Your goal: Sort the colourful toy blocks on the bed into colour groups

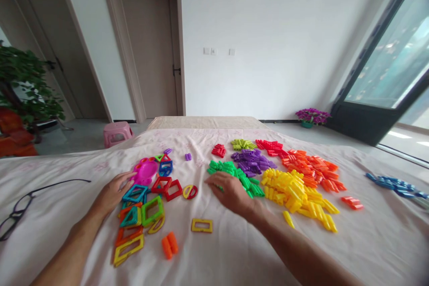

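My left hand (115,193) rests at the left edge of a heap of magnetic tiles, its fingers stretched and slightly apart. Its fingertips are beside a magenta magnetic piece (147,172) and a blue square tile (134,193); contact is hard to tell. Right of these lie red square tiles (173,190) and a red-and-yellow round pair (190,192). My right hand (231,191) is stretched out, palm down, with nothing visible in it. It partly hides the green plastic tube pieces (246,181). A green square tile (152,211) and yellow rectangular tile (129,250) lie nearer me.
Piles of yellow (291,190), purple (253,161) and orange tubes (311,167) spread right of centre. Blue pieces (398,185) lie far right. Eyeglasses (22,208) rest at left on the cloth (234,254). A single yellow tile (202,225) and two orange tubes (170,245) lie in front.
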`<state>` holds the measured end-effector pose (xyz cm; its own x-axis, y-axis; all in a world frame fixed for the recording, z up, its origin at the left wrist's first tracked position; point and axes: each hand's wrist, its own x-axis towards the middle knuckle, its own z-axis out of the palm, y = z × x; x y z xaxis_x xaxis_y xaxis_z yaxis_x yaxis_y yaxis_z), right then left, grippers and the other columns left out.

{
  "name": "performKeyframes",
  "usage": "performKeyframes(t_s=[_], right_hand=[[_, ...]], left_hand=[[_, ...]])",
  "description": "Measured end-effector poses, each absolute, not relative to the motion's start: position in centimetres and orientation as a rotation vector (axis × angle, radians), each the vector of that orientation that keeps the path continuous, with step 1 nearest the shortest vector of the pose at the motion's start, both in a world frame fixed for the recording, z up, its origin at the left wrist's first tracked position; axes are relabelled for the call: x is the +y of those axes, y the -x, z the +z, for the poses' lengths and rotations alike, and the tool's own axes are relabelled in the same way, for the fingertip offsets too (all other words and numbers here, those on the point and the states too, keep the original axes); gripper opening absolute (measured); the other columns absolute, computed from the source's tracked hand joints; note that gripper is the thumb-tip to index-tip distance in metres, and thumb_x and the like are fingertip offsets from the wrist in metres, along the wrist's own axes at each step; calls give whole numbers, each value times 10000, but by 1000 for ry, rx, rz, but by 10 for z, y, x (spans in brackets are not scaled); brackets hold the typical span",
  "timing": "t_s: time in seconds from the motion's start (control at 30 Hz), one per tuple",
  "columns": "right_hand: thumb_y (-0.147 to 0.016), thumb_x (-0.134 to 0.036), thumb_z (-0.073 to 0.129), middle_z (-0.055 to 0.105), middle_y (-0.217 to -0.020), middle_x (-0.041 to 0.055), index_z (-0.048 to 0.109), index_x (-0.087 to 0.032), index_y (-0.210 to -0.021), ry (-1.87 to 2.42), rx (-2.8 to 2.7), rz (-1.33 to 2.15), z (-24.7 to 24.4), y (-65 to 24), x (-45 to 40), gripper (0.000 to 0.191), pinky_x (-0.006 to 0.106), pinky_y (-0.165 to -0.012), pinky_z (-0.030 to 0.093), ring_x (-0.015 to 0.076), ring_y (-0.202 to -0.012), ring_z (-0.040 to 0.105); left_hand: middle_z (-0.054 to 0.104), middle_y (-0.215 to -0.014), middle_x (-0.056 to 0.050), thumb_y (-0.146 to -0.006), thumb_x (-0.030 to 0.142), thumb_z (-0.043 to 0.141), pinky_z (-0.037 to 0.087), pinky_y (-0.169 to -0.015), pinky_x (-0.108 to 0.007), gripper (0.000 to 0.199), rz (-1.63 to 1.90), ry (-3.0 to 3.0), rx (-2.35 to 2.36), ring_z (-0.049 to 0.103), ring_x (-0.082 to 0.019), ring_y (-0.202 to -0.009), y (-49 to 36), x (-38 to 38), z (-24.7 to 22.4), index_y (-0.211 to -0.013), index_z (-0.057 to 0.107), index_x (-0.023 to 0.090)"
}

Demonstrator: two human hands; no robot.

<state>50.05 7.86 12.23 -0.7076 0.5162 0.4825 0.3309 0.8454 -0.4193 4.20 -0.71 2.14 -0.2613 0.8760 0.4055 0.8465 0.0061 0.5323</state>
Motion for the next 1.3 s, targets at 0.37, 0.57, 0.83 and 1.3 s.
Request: performKeyframes(t_s=[0.37,0.57,0.83,1.3], right_hand=[[-856,-602,610,340,-1569,189,359,-220,-1537,1548,-2578,323,117,-460,288,821,518,-1097,338,378,-1414,354],[-904,-527,554,479,-1458,190,558,-198,-1402,1431,-2670,311,88,-456,302,596,443,-1057,377,321,-1310,485],[-820,-518,632,571,-1324,134,681,-242,-1257,1331,-2609,164,72,-468,295,519,388,-1031,370,313,-1219,504],[-710,-318,685,668,-1121,119,779,-193,-988,1362,-2474,211,83,-455,285,319,304,-870,460,249,-971,623]], left_hand=[[672,-1285,-92,-861,523,522,462,-1075,-384,462,1114,-1853,2212,608,-254,-1221,-34,-5,13,-1164,702,225],[679,-1271,-87,-844,533,537,480,-1058,-375,458,1129,-1830,2208,614,-260,-1215,-37,-5,18,-1139,716,231],[666,-1277,-99,-834,541,558,476,-1062,-384,459,1115,-1847,2198,611,-268,-1209,-31,-5,11,-1136,715,233],[687,-1253,-88,-819,574,557,529,-1000,-374,467,1132,-1808,2196,634,-270,-1178,-30,-5,12,-1108,730,250]])
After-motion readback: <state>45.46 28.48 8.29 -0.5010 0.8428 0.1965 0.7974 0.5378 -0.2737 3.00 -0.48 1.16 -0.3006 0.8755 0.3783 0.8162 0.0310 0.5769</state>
